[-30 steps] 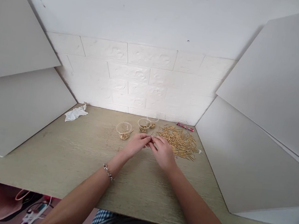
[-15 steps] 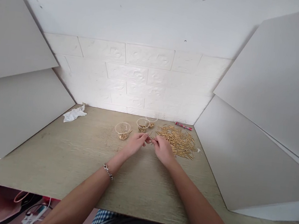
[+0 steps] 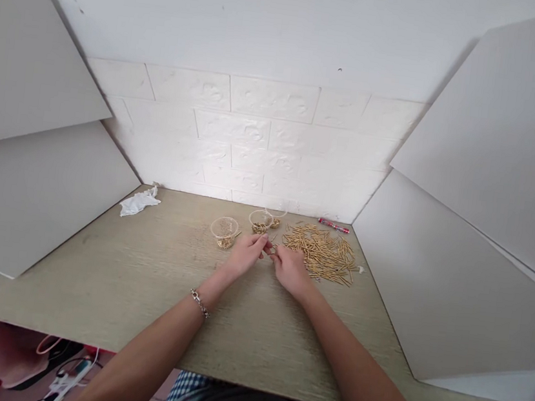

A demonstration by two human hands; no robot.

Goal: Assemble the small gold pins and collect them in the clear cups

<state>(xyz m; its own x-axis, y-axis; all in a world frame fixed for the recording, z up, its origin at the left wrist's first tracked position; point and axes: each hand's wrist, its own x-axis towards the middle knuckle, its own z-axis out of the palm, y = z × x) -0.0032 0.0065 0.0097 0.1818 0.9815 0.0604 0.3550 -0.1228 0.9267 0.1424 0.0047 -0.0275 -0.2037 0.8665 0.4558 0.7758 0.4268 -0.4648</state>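
Observation:
My left hand (image 3: 247, 254) and my right hand (image 3: 290, 268) meet over the middle of the table, fingertips nearly touching. Each is closed in a pinch; what lies between the fingertips is too small to make out. Just right of and behind my right hand spreads a pile of thin gold-coloured sticks (image 3: 326, 253). A clear round cup (image 3: 224, 228) with small gold pieces stands left of my left hand. Behind the hands are another clear cup (image 3: 260, 220) with gold pieces and a third one (image 3: 276, 212), partly overlapped by it.
A crumpled white tissue (image 3: 140, 202) lies at the back left of the wooden table (image 3: 147, 303). At the back right is a red tube (image 3: 333, 225). Grey panels (image 3: 53, 200) flank both sides, with a white brick-patterned wall (image 3: 274, 100) behind.
The whole view has shifted slightly, so the table things appear a little further right. Both hands remain close together, with only small finger movement.

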